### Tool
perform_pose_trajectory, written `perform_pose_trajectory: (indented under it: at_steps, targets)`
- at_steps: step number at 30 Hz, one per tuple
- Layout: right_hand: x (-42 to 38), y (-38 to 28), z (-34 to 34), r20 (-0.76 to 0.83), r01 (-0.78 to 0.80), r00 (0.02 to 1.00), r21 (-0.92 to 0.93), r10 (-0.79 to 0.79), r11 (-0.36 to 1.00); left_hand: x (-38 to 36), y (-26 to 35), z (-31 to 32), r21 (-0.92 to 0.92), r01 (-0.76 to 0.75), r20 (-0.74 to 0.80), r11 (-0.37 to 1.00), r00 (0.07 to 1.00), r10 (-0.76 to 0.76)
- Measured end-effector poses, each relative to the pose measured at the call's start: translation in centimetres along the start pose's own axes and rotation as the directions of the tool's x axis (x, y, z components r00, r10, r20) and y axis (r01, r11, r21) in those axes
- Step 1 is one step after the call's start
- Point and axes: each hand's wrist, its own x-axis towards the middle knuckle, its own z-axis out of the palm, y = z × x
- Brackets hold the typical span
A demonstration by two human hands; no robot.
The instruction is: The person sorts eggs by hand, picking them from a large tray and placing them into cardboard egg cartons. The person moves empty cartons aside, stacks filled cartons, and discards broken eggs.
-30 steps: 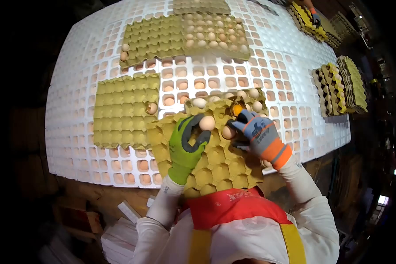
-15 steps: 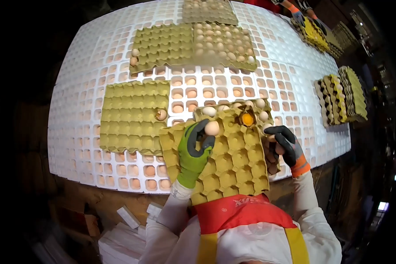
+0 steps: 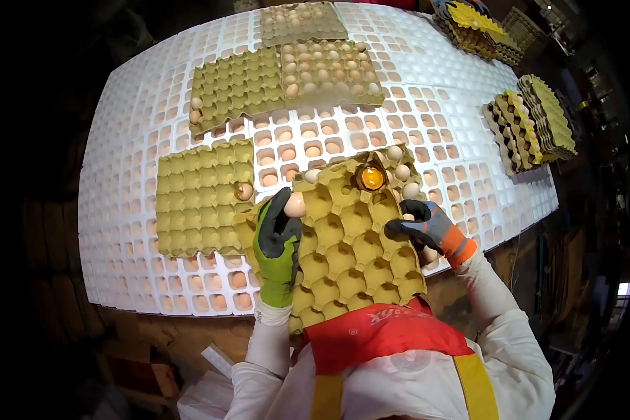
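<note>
My left hand (image 3: 277,245), in a green glove with a grey palm, is closed round a pale brown egg (image 3: 295,204). It holds the egg over the left edge of a yellowish egg tray (image 3: 339,252). This tray lies slanted over a lower tray whose eggs (image 3: 402,172) show along the top and right. A cracked egg (image 3: 372,178) with its yolk exposed sits near the upper tray's far edge. At that tray's right edge my right hand (image 3: 430,229), in a grey and orange glove, curls finger and thumb about another egg (image 3: 408,217), partly hidden.
White gridded trays (image 3: 133,203) full of eggs cover the table. To the left lies a yellowish tray (image 3: 203,203) with one broken egg (image 3: 244,190). Farther back are a tray (image 3: 234,87) and a filled tray (image 3: 329,70). Stacked trays (image 3: 518,133) stand at right.
The view has shifted, moving the table contents leftward. My left hand with its egg has moved left, away from the tray's middle. My right fingers now overlap the tray's right edge.
</note>
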Motion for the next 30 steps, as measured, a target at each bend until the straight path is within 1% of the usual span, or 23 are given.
perform_pose_trajectory:
  at_steps: [1,3,4,5,7,8,10,12,13,14,16,17,18,19,20,21,22,23,25,26,27,29,30]
  targets:
    - [-0.3,-0.5,0.0,-0.013,0.024,1.0,0.004,-0.024,1.0,0.3,0.9,-0.4,0.068,-0.033,0.018,0.997,0.999,0.031]
    - [-0.6,-1.4,0.3,-0.036,0.077,0.996,0.016,-0.076,0.997,0.8,4.4,-0.1,-0.018,-0.028,0.001,0.999,1.0,0.028]
    - [-0.7,-2.1,0.6,-0.051,0.167,0.985,0.042,-0.165,0.985,1.0,5.7,-0.1,-0.04,-0.033,-0.008,0.999,0.999,0.033]
    - [-0.8,-3.0,0.3,-0.08,0.093,0.992,-0.095,-0.101,0.991,1.3,7.1,-0.1,-0.054,-0.012,0.002,0.998,1.0,0.013]
    - [-0.5,-4.0,0.5,-0.073,0.192,0.976,-0.145,-0.204,0.971,2.0,10.0,0.3,-0.045,0.0,0.003,0.999,1.0,0.0]
    - [-0.5,-4.1,0.6,-0.081,0.233,0.965,-0.18,-0.251,0.956,2.3,10.7,0.7,0.025,-0.019,0.014,0.999,1.0,0.019]
    - [0.0,-4.2,1.3,-0.078,0.309,0.938,-0.249,-0.337,0.918,2.5,11.2,1.0,-0.024,0.041,0.095,0.999,0.995,-0.039]
    - [-0.3,-4.4,2.2,-0.089,0.35,0.905,-0.402,-0.416,0.846,2.6,10.8,1.1,-0.052,0.089,0.174,0.995,0.982,-0.079]
    - [-0.5,-4.3,2.5,-0.095,0.36,0.886,-0.475,-0.453,0.803,2.4,10.1,1.3,-0.024,0.071,0.179,0.997,0.982,-0.066]
    - [-0.4,-4.0,2.9,-0.079,0.4,0.861,-0.504,-0.502,0.765,2.5,9.7,1.4,0.02,0.028,0.172,0.999,0.985,-0.031]
    - [-0.7,-4.3,3.4,-0.035,0.383,0.892,-0.473,-0.451,0.793,2.6,9.8,2.0,0.136,-0.023,0.148,0.99,0.989,0.002]
    - [-0.7,-4.5,3.6,-0.013,0.371,0.906,-0.457,-0.424,0.808,2.7,10.0,1.9,0.235,-0.028,0.156,0.972,0.988,-0.009]
    - [-0.6,-4.6,3.7,0.015,0.381,0.9,-0.511,-0.435,0.771,2.8,10.2,1.8,0.331,-0.035,0.164,0.943,0.986,-0.021]
    - [-0.8,-4.8,4.1,0.014,0.362,0.916,-0.459,-0.4,0.811,3.0,10.5,1.8,0.422,-0.045,0.172,0.905,0.985,-0.032]
    - [-1.1,-5.2,4.4,0.017,0.34,0.931,-0.407,-0.366,0.848,3.2,11.2,1.9,0.469,-0.093,0.213,0.878,0.977,-0.01]
    - [-1.3,-5.3,4.7,0.024,0.317,0.943,-0.353,-0.331,0.88,3.4,11.0,1.9,0.538,-0.2,0.256,0.819,0.964,0.067]
    - [-1.0,-4.8,4.8,0.027,0.352,0.93,-0.354,-0.366,0.867,3.8,10.7,2.0,0.598,-0.302,0.305,0.743,0.942,0.137]
    - [-1.0,-4.8,5.0,0.047,0.35,0.934,-0.323,-0.354,0.879,4.0,10.5,1.9,0.645,-0.398,0.359,0.652,0.911,0.201]
    - [-1.0,-5.0,5.3,0.088,0.345,0.939,-0.264,-0.334,0.901,4.2,10.5,2.3,0.688,-0.43,0.364,0.584,0.902,0.235]
    - [-0.8,-4.3,5.5,0.062,0.413,0.908,-0.296,-0.415,0.861,4.2,10.5,2.4,0.708,-0.429,0.357,0.562,0.903,0.24]
    - [-0.6,-4.1,5.5,0.062,0.42,0.904,-0.315,-0.423,0.851,4.1,10.5,2.6,0.726,-0.427,0.349,0.539,0.904,0.246]
    - [-0.4,-4.0,5.4,0.065,0.433,0.896,-0.352,-0.44,0.83,4.1,10.1,2.8,0.708,-0.42,0.337,0.567,0.907,0.251]
    - [-0.5,-4.0,5.5,0.037,0.45,0.882,-0.364,-0.47,0.816,4.1,9.9,2.9,0.699,-0.416,0.331,0.582,0.909,0.253]
